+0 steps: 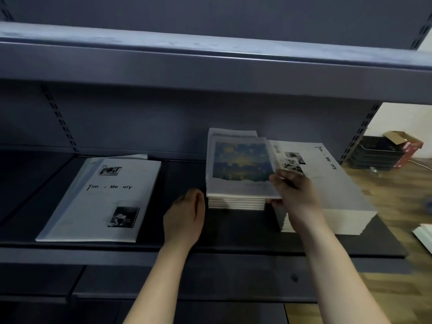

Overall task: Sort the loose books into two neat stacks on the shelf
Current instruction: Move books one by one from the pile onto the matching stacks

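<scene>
head view. the dark metal shelf (233, 230) bears three groups of books. at left a loose white book (98, 202) lies flat, its long axis running front to back with the far end leaning slightly right; its title reads upright to the viewer, and the edge of another book shows beneath its far side. at centre a small stack (236, 203) lies with its long axis front to back, page edges facing forward. the blue book (240, 162) on top sits slightly askew, its right edge overlapping the white stack (339, 183), which stands just to the right, long axis front to back and angled, title running along its right side. the right hand (294, 195) pinches the blue book at its near right corner, fingers on the cover, thumb below. the left hand (187, 216) holds nothing, fingers loosely curled just beside the small stack's near left corner; contact cannot be told. an upper shelf (210, 64) overhangs. beyond the right end lie a wooden floor (397, 183), black trays (374, 153) and a red box (409, 148).
</scene>
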A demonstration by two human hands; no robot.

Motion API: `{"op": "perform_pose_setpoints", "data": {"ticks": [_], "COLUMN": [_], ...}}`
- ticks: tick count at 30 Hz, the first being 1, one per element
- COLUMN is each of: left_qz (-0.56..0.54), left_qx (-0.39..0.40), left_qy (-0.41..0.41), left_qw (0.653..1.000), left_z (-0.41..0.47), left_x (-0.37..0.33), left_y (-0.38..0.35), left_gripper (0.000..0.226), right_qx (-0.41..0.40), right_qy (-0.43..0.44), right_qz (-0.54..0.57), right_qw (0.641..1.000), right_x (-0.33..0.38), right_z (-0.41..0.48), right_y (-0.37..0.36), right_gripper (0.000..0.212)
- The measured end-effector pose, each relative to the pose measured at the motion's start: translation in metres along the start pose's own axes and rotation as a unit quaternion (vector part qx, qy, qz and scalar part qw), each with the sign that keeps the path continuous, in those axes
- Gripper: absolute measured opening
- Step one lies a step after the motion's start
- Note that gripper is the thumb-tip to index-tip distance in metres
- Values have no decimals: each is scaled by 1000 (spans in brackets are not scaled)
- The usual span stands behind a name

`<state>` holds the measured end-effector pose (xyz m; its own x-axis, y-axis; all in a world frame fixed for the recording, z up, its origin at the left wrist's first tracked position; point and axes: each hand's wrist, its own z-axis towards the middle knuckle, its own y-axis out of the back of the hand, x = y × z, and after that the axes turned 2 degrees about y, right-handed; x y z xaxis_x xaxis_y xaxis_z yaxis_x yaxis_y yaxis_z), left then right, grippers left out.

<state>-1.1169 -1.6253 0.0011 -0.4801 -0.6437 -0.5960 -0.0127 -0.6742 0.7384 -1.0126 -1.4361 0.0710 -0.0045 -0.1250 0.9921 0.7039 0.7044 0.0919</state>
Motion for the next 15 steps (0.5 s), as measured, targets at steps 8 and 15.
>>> {"op": "perform_pose_setpoints", "data": {"ticks": [8, 15], "left_qz": [42, 97], "left_qx": [11, 26], "left_qy": [2, 22], "left_qw": [999, 995], "left_z": [1, 1], "left_x": [9, 13], "left_y": [-9, -17], "left_gripper": [19, 22], "right_qx": [54, 44], "right_qy": [71, 133], "right_qz": [-131, -181], "right_qw": [987, 974], "right_x": [-16, -17], "right_z": [0, 5], "right_y": [0, -7], "right_gripper": [74, 71]}}
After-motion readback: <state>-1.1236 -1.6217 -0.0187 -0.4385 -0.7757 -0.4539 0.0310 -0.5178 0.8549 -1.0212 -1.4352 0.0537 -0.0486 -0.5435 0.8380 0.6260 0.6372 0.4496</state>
